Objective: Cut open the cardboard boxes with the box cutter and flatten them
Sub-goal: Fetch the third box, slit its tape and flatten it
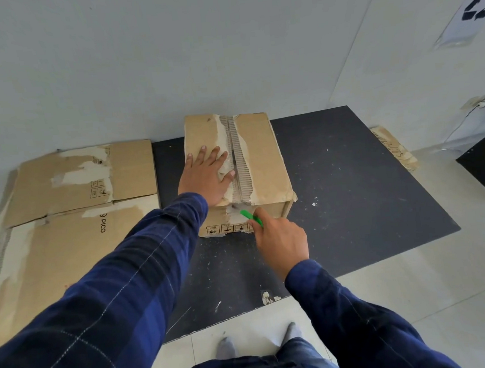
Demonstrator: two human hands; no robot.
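Stands on pale floor. Grips cutter in right hand, tip at box just ahead. Presses left hand, fingers spread flat, on box top. Black mat beneath both; flattened cardboard left of left hand; white wall beyond.

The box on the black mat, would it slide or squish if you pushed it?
The cardboard box would probably slide on the black mat; the left hand presses flat on top, likely steadying it. It seems fairly stiff, holding its shape under that hand. Its torn, peeled top layer suggests it could crumple if shoved hard.
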